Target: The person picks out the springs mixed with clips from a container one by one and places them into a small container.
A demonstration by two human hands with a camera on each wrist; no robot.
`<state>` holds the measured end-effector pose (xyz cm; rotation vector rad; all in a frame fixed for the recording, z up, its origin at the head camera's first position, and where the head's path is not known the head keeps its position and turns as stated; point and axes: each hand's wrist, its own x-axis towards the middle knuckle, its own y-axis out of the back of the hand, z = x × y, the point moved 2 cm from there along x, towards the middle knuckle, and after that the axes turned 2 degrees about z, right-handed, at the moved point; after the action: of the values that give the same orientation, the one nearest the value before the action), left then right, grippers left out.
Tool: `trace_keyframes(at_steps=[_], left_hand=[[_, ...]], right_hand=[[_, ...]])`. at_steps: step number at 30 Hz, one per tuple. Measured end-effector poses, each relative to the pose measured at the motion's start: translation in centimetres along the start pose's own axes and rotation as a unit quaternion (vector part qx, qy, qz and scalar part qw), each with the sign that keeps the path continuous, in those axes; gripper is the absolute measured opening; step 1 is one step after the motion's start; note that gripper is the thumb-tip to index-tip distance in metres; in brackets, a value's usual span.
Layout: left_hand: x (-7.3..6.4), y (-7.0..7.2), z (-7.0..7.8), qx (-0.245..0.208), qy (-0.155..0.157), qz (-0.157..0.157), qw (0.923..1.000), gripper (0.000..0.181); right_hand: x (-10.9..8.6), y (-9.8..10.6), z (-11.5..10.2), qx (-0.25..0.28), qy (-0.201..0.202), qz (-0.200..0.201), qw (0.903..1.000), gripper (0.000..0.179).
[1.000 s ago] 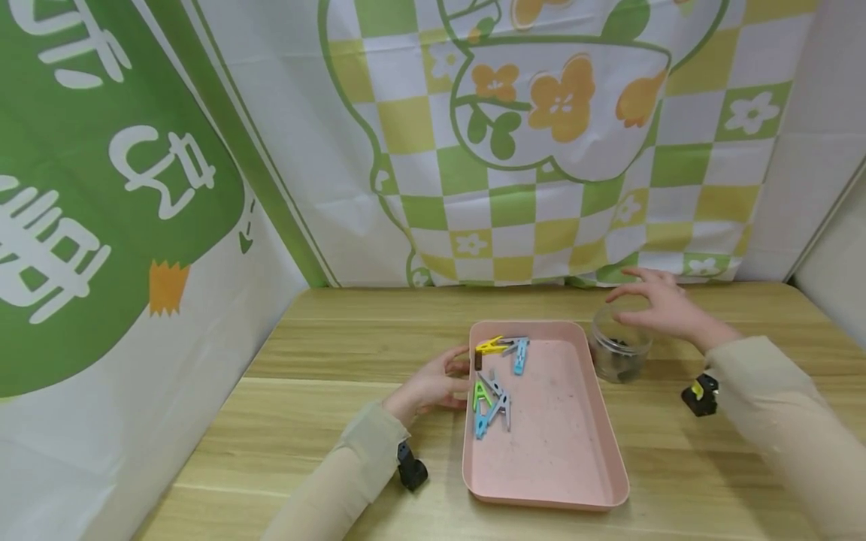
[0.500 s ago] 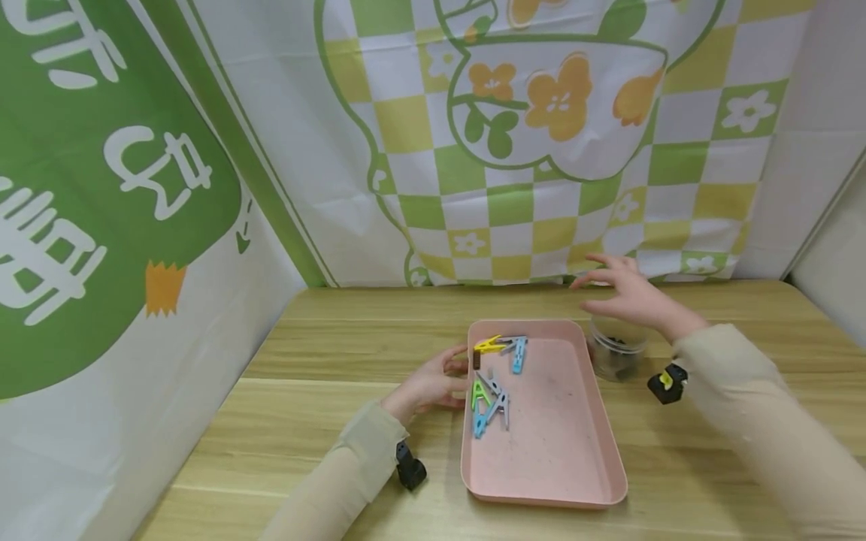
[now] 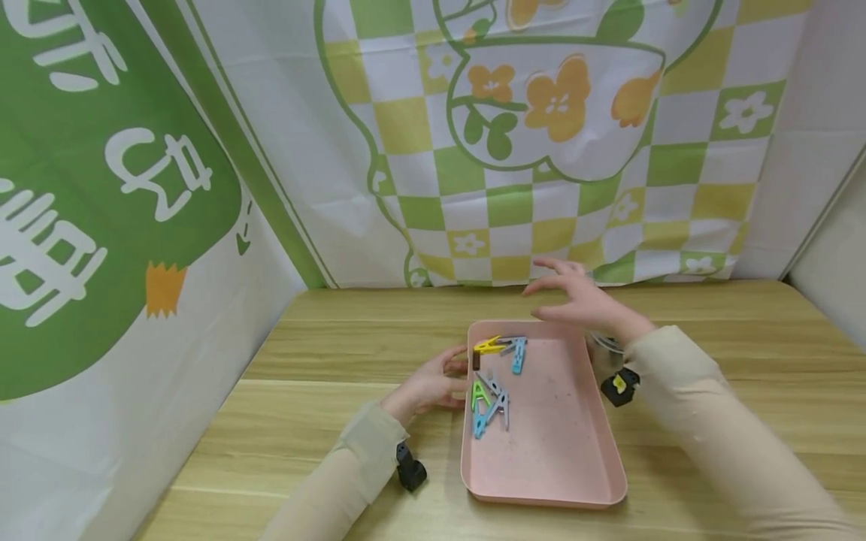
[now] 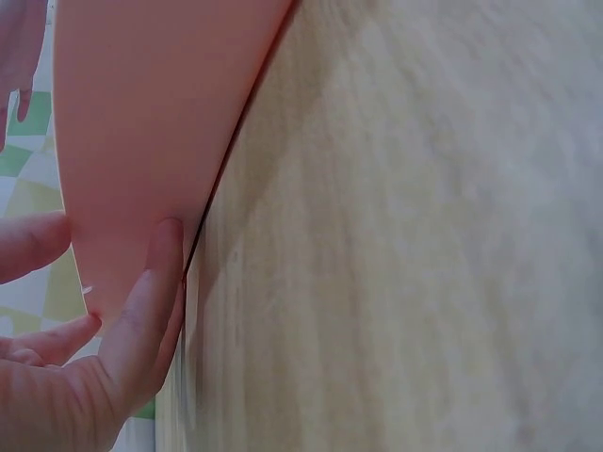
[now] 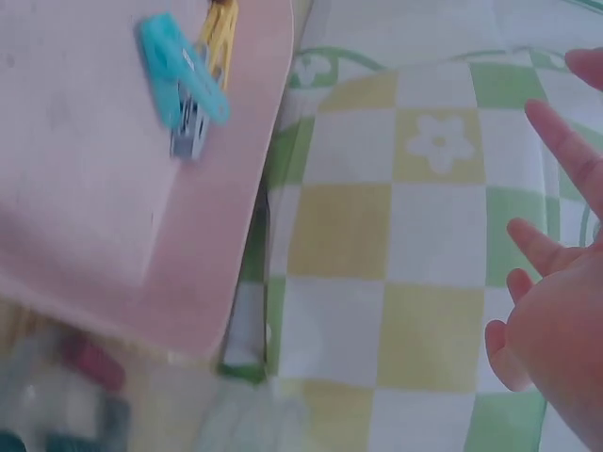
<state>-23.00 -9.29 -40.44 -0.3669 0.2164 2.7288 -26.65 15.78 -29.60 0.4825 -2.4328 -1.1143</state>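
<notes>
A pink tray (image 3: 541,481) lies on the wooden table. Against its left wall rests my left hand (image 3: 429,385), its fingers (image 4: 141,311) touching the wall's outer side and rim. Along the left inside of the tray are a yellow clothespin (image 3: 489,346), a blue clothespin (image 3: 519,356), a green clothespin (image 3: 479,394) and several more in grey and blue. My right hand (image 3: 582,300) hovers over the tray's far right corner, fingers spread with nothing between them. Behind the right wrist, a clear jar (image 3: 607,343) is mostly hidden.
A small brown piece (image 3: 476,361) sits by the tray's left wall. Each wrist carries a black camera, such as the left camera (image 3: 410,467). A patterned cloth (image 3: 514,225) hangs behind the table's far edge, and a green-and-white sheet (image 3: 135,263) hangs on the left.
My right hand has moved left from above the jar to over the tray's far corner, its forearm now covering much of the jar. The left hand and clothespins have stayed put.
</notes>
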Motion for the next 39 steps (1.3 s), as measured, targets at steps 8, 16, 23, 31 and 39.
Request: trace_keyframes(at_steps=[8, 16, 23, 31, 39], left_hand=[[0.1, 0.0, 0.0, -0.005, 0.002, 0.0, 1.0, 0.07], [0.0, 0.0, 0.0, -0.008, 0.0, -0.005, 1.0, 0.069], [-0.1, 0.0, 0.1, -0.008, -0.002, -0.008, 0.9999, 0.071], [0.0, 0.0, 0.1, -0.003, 0.004, -0.008, 1.0, 0.07], [0.1, 0.0, 0.0, -0.003, 0.002, -0.008, 1.0, 0.07]], right_hand=[[0.7, -2.8, -0.5, 0.022, 0.004, -0.02, 0.9995, 0.028], [1.0, -5.1, -1.2, 0.034, -0.005, -0.032, 0.9989, 0.027], [1.2, -6.3, -1.3, 0.046, -0.004, -0.043, 0.998, 0.027], [1.3, -8.1, -1.2, 0.043, -0.014, -0.075, 0.9961, 0.029], [1.6, -9.2, -0.6, 0.026, -0.036, -0.075, 0.9962, 0.026]])
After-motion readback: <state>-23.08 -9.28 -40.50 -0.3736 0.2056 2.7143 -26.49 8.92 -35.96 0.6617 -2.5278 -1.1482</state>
